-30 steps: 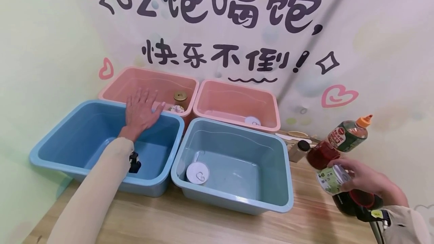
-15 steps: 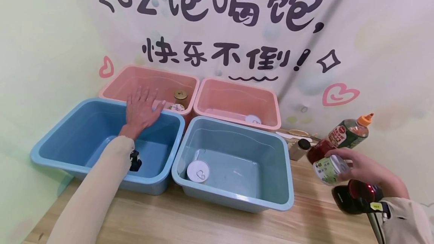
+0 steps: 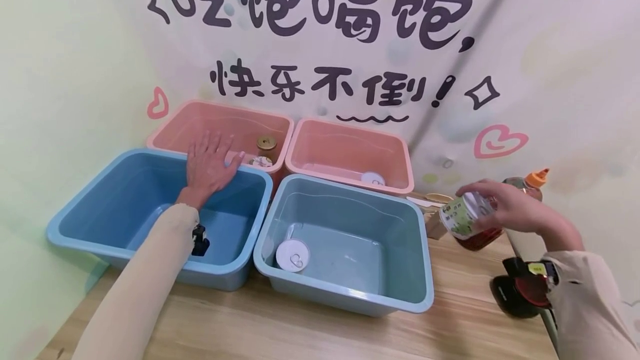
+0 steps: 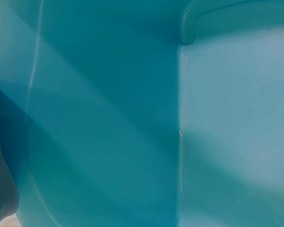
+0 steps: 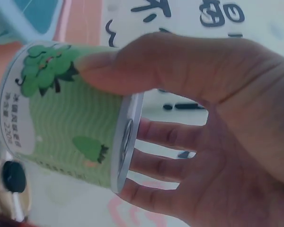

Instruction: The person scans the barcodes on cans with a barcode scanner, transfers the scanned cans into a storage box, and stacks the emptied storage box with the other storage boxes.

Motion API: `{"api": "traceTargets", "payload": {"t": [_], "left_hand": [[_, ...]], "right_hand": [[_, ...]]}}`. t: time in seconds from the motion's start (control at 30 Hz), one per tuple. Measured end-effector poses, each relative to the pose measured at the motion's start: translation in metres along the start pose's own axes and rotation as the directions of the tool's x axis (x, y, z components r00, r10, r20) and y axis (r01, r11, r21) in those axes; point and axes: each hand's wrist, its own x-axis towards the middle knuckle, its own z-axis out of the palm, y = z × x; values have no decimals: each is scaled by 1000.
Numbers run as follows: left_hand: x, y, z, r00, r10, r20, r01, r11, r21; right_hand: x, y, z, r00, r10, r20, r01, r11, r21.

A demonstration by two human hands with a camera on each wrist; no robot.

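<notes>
My right hand (image 3: pixel 515 207) grips a green-labelled tin can (image 3: pixel 465 215), held tilted in the air to the right of the light blue bin (image 3: pixel 345 293). In the right wrist view the thumb lies along the can's label (image 5: pixel 71 118), with the other fingers round its far side near the pull-tab end. My left hand (image 3: pixel 209 168) has its fingers spread and lies over the shared edge of the dark blue bin (image 3: pixel 145 249) and the left pink bin (image 3: pixel 225 107). In the left wrist view, mostly blue plastic wall (image 4: pixel 109 118) shows.
A white-lidded can (image 3: pixel 292 255) sits in the light blue bin, another can (image 3: pixel 373 179) in the right pink bin (image 3: pixel 350 124). The left pink bin holds a gold-topped can (image 3: pixel 266 143). An orange-capped sauce bottle (image 3: pixel 536 178) stands partly behind my right hand; a black-and-red object (image 3: pixel 520 293) lies nearer.
My right hand has risen and moved slightly left with the can, now covering much of the sauce bottle and the small black-capped jar. The left hand stays put.
</notes>
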Motion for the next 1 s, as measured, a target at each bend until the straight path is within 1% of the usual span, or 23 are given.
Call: {"api": "traceTargets", "payload": {"t": [0.1,0.23,0.33,0.4,0.57,0.77,0.9,1.0], "left_hand": [[-1,1,-1,1000,3,2,-2,1000,-8],[-2,2,-1,1000,0,4,0,1000,-13],[-2,2,-1,1000,-3,2,3,1000,-12],[-1,2,-1,1000,-4,3,4,1000,-10],[0,2,0,1000,1,4,-1,1000,-8],[1,1,2,1000,-5,4,5,1000,-13],[0,1,1,1000,-7,5,7,1000,-19],[0,2,0,1000,-10,-2,10,1000,-29]], "right_hand": [[16,-15,-9,1000,12,15,-12,1000,0],[43,-33,-19,1000,-9,22,9,1000,4],[65,-44,-22,999,-27,28,27,1000,11],[80,-50,-22,999,-26,36,25,1000,14],[116,-62,-17,997,-44,60,45,999,-7],[158,-72,-6,993,-82,90,82,997,9],[183,-78,4,991,-77,113,75,997,22],[199,-82,12,990,-55,129,50,998,42]]}}
